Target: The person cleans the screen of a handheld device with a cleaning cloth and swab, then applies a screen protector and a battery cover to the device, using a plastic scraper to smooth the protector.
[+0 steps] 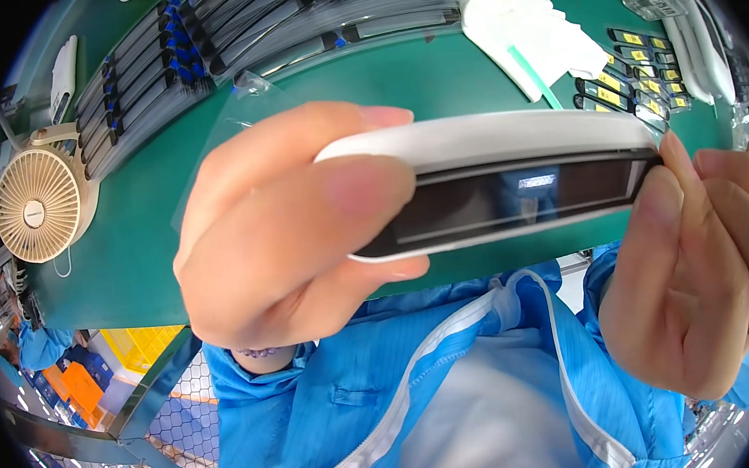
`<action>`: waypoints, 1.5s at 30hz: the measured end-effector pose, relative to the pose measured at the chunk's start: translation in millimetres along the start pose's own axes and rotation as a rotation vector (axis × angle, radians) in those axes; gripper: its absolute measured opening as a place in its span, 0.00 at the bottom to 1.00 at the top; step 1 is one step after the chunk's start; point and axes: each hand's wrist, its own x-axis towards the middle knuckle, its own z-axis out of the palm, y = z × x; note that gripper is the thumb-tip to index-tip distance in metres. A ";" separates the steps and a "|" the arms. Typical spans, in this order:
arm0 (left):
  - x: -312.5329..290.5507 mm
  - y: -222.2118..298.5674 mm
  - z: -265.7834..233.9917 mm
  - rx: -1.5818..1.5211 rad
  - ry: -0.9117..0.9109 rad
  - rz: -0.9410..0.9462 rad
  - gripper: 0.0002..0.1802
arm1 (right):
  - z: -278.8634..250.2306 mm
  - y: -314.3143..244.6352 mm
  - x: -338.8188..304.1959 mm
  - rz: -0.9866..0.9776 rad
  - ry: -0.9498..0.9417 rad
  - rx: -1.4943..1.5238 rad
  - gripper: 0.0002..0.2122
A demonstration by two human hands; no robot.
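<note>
Gripping a white scanner pen (502, 180) at its ends, both hands clamp it lying left-right.

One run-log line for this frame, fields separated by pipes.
left hand: grips white slim device with dark screen | right hand: pinches its right end | held above green table | nearby: beige desk fan

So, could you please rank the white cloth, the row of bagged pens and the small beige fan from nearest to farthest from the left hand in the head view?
From the left hand:
1. Row of bagged pens, just above it, upper left.
2. Small beige fan, at the mat's left edge.
3. White cloth, across the mat, upper right.
</note>
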 end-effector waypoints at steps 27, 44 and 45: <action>-3.4 5.0 2.2 -0.067 0.075 -0.040 0.31 | 51.9 -70.1 11.4 0.060 0.531 0.189 0.03; -1.8 5.0 8.7 -0.180 0.168 0.022 0.31 | 63.2 -82.2 -11.9 -0.117 0.391 0.347 0.16; -1.8 3.7 5.3 -0.147 0.104 0.037 0.31 | 64.0 -79.5 -14.4 -0.157 0.385 0.366 0.18</action>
